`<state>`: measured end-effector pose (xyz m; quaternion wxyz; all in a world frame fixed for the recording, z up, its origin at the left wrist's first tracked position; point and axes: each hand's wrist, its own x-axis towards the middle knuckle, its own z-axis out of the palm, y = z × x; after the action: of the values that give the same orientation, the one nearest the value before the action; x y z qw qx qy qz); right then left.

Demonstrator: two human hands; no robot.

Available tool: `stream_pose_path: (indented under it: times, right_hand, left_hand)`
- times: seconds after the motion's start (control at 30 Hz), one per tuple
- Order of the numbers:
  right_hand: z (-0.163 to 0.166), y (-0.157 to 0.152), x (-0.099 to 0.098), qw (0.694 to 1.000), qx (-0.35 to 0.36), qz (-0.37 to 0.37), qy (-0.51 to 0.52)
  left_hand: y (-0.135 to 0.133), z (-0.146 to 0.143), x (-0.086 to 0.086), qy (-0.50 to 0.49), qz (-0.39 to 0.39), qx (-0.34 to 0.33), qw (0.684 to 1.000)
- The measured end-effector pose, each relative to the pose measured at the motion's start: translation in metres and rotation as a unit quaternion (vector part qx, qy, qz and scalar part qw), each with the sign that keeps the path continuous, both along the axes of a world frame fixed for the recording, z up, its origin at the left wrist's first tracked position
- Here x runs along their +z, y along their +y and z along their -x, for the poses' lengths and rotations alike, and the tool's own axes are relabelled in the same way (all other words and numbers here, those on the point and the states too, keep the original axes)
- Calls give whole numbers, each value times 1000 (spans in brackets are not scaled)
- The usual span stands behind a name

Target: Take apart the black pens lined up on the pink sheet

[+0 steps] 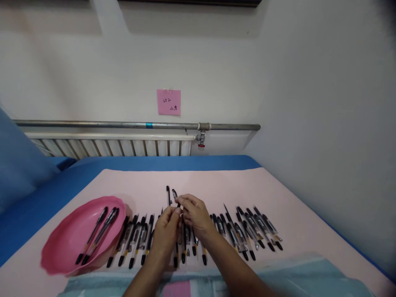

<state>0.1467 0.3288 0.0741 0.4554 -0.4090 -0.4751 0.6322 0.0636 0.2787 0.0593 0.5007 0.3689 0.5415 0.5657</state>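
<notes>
My left hand (167,231) and my right hand (194,214) meet above a row of black pens (244,231) laid side by side on a pink sheet (216,185). Both hands pinch one black pen (175,194), whose end sticks up between the fingertips. Another black pen (168,194) lies alone on the sheet just left of it. More pens of the row show under and to the left of my hands (136,239).
A pink bowl (64,243) at the left holds three black pens (100,233). The sheet lies on a blue surface (62,185). Behind are a radiator (108,144), a metal pipe (123,124) and a pink note (168,102) on the wall. A striped cloth (309,276) lies nearest me.
</notes>
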Motion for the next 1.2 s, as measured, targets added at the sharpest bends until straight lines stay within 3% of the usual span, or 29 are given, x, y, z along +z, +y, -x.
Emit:
stream_pose_path:
  times: [0.2, 0.4, 0.6, 0.8, 0.97, 1.2]
  right_hand:
    - [1, 1, -3, 998, -46, -47, -18]
    - [0, 0, -1, 1000, 6, -1, 3]
    - [1, 0, -2, 999, -36, -23, -7]
    - [-1, -2, 5, 998, 37, 49, 26]
    - [0, -1, 1, 999, -31, -11, -18]
    - [0, -1, 4, 999, 16, 30, 21]
  left_hand:
    - [-1, 0, 1, 54, -36, 14, 998]
    - [1, 2, 0, 40, -19, 9, 999]
    - [1, 3, -1, 81, -55, 22, 995]
    - [0, 3, 2, 77, -41, 21, 996]
    - [1, 4, 1, 105, -54, 29, 993]
    - [3, 6, -3, 114, -54, 13, 992]
